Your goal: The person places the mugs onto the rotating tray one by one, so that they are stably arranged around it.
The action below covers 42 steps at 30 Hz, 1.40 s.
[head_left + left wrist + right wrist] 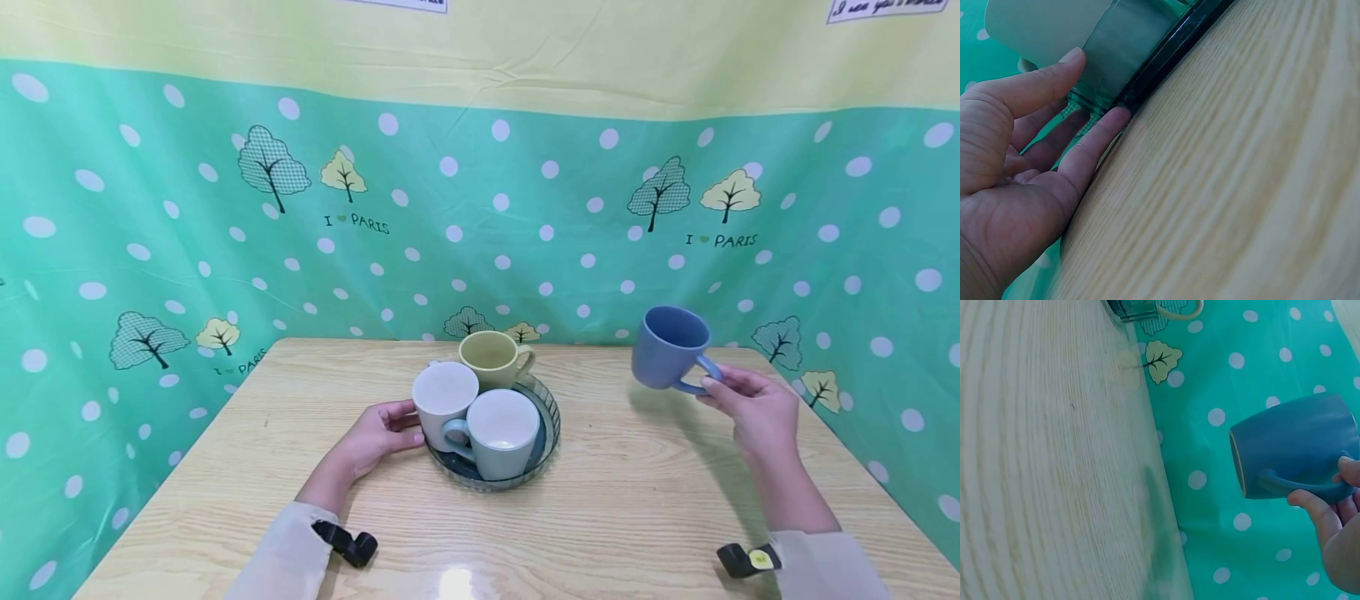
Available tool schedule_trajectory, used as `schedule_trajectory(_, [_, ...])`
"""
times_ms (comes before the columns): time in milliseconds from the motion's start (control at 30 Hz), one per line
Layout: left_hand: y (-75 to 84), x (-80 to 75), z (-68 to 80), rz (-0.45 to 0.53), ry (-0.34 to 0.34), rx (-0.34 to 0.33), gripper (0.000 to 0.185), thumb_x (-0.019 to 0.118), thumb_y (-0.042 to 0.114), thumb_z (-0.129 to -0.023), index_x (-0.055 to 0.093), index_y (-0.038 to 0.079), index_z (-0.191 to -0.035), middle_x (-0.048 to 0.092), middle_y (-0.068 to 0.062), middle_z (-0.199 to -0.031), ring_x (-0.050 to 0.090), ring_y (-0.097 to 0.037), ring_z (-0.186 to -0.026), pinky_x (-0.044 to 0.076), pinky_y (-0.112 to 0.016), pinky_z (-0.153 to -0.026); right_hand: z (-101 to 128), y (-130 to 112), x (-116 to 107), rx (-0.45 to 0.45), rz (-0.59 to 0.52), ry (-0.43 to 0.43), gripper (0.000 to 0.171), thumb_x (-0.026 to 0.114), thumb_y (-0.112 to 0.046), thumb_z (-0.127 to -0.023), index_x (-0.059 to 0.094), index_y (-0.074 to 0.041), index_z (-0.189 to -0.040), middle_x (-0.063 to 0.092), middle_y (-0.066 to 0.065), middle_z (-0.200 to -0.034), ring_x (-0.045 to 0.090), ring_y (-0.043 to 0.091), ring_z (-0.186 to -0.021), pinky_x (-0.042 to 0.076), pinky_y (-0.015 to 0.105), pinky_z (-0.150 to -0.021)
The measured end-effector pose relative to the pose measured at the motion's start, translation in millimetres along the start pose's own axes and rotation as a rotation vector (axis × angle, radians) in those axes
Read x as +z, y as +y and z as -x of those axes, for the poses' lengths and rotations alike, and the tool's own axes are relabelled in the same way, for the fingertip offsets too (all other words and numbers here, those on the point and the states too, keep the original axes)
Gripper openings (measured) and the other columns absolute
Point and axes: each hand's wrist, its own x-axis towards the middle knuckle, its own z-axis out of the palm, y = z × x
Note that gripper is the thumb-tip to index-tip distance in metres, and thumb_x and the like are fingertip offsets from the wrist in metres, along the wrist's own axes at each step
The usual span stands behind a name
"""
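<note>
In the head view my right hand point(757, 408) grips the handle of a blue mug point(670, 348), holding it upright above the table's right side. The right wrist view shows the thumb and fingers on that handle, the mug's base off the tabletop. A round clear tray point(551, 417) stands at the table's middle. It bears a white mug point(445, 396) on the left, a pale blue-grey mug point(501, 437) in front and a yellow-green mug point(487, 358) behind. My left hand point(380, 437) touches the tray's left side with fairly straight fingers, close to the white mug.
The wooden table point(622, 517) reaches back to a green polka-dot cloth point(495, 225) printed with trees, which hangs behind and at both sides. Black wrist cameras are strapped over both sleeves.
</note>
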Motion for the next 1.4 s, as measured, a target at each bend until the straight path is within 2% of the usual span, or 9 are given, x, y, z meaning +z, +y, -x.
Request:
schedule_trajectory(400, [-0.5,-1.4,0.3,-0.003,-0.007,0.004,0.068,0.074,-0.003,-0.082,0.042,-0.01,-0.141,0.048,-0.028,-0.139,0.052,-0.033,-0.124,0.053,-0.03,-0.093,7,1,10,-0.041,0.068,-0.011,0.017,0.08,0.003,-0.077,0.075,-0.007,-0.089,0.071,0.001,-0.08,0.07,0.01,-0.073,0.059,0.028,-0.068])
schedule_trajectory(900, [1.4,-1.3,1.8,0.013,-0.019,0.005,0.067,0.073,-0.003,-0.083,0.04,-0.011,-0.141,0.048,-0.029,-0.139,0.052,-0.034,-0.124,0.053,-0.031,-0.093,13,2,19,-0.061,0.062,-0.055,0.019,0.077,0.008,-0.078,0.076,-0.007,-0.09,0.072,0.002,-0.08,0.071,0.012,-0.072,0.059,0.028,-0.067])
schedule_trajectory(1167, [2.7,-0.5,2.2,0.007,-0.012,-0.002,0.068,0.073,-0.003,-0.083,0.04,-0.011,-0.141,0.047,-0.029,-0.139,0.05,-0.035,-0.125,0.053,-0.031,-0.094,17,2,24,-0.059,0.11,-0.066,0.017,0.081,-0.001,-0.077,0.075,-0.006,-0.092,0.071,0.002,-0.081,0.071,0.013,-0.075,0.058,0.029,-0.07])
schedule_trajectory(1400, [2.4,-0.6,1.9,0.005,-0.011,-0.002,0.068,0.074,-0.003,-0.083,0.041,-0.01,-0.141,0.047,-0.028,-0.14,0.05,-0.036,-0.126,0.053,-0.031,-0.094,19,5,28,-0.081,0.113,-0.09,0.016,0.078,0.002,-0.079,0.076,-0.005,-0.093,0.071,0.002,-0.081,0.071,0.012,-0.074,0.059,0.029,-0.071])
